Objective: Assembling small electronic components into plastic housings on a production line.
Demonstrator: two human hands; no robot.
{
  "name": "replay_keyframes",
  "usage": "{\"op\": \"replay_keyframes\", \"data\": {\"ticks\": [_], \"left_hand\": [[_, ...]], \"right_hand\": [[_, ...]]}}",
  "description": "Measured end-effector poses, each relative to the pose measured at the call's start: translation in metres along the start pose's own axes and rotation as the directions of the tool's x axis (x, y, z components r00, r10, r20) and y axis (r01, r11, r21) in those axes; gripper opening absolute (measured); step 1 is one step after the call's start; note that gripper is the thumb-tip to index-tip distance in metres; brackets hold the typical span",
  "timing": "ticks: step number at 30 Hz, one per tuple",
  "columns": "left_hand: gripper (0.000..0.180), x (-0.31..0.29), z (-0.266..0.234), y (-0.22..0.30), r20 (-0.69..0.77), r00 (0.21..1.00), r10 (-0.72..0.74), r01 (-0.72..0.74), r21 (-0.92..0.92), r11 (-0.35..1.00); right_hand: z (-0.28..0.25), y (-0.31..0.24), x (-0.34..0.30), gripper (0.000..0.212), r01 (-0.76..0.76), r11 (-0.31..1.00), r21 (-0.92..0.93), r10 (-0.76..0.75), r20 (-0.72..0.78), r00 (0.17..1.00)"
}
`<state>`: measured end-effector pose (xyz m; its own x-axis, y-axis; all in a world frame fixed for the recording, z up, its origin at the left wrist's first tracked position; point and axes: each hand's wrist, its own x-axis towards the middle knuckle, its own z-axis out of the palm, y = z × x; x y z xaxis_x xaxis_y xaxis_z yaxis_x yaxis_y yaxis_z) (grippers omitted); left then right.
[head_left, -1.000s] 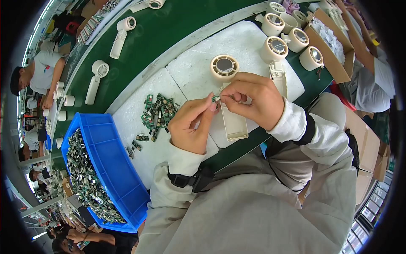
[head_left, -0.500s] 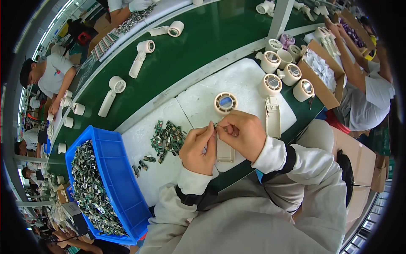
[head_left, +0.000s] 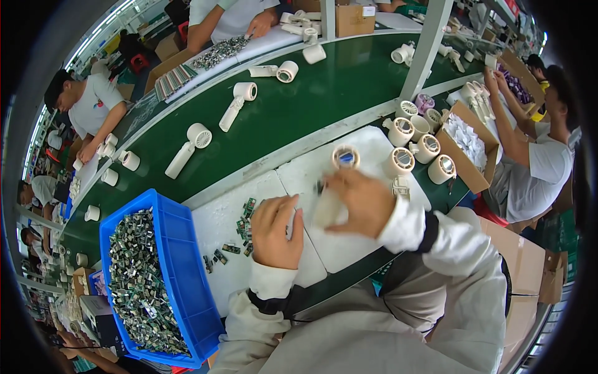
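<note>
My right hand, smeared by motion, grips the pale handle of a cream handheld fan. Its round head, with a shiny blue centre, shows past my fingers. A small dark thing by my fingertips is too blurred to name. Left of it, my left hand is apart from the fan with fingers curled and thumb a little off them. What sits in its palm, if anything, is mostly hidden. Small green circuit boards lie beside that hand on the white foam sheet, partly covered by it.
A blue bin full of circuit boards stands at left. Several cream fan housings cluster at right near a carton of white pieces. Beyond a pale rail runs a green conveyor carrying fans. Co-workers sit across and at right.
My hands have come apart. The right one has lifted the fan and shifted it away from me; the left has drawn back to the left. The whole view has tilted up.
</note>
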<state>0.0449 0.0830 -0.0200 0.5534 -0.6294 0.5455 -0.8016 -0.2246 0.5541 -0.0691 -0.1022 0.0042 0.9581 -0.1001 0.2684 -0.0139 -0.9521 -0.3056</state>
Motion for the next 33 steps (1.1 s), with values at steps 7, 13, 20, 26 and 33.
{"op": "replay_keyframes", "data": {"ticks": [7,13,20,26,33], "left_hand": [[0.028,-0.014,0.005,-0.017,0.057,0.996,-0.074,0.058,0.249,0.967],[0.024,-0.015,-0.001,-0.018,-0.035,0.995,-0.089,0.096,0.29,0.952],[0.024,-0.008,-0.004,-0.025,0.058,0.99,-0.127,0.102,0.32,0.942],[0.03,-0.006,-0.005,-0.03,0.077,0.987,-0.143,0.131,0.145,0.981],[0.033,0.011,-0.002,-0.021,0.078,0.965,-0.25,0.245,0.068,0.967]], "right_hand": [[-0.043,0.036,0.041,0.064,-0.145,0.97,-0.193,0.121,-0.132,0.984],[-0.078,0.055,-0.002,0.055,-0.186,0.948,-0.258,0.191,-0.004,0.982],[-0.081,0.089,-0.023,0.05,-0.251,0.952,-0.174,0.285,0.211,0.935],[-0.066,0.068,-0.009,0.048,-0.123,0.992,0.041,0.117,0.124,0.985],[-0.058,0.057,-0.026,0.046,0.046,0.996,-0.079,-0.056,-0.133,0.99]]}}
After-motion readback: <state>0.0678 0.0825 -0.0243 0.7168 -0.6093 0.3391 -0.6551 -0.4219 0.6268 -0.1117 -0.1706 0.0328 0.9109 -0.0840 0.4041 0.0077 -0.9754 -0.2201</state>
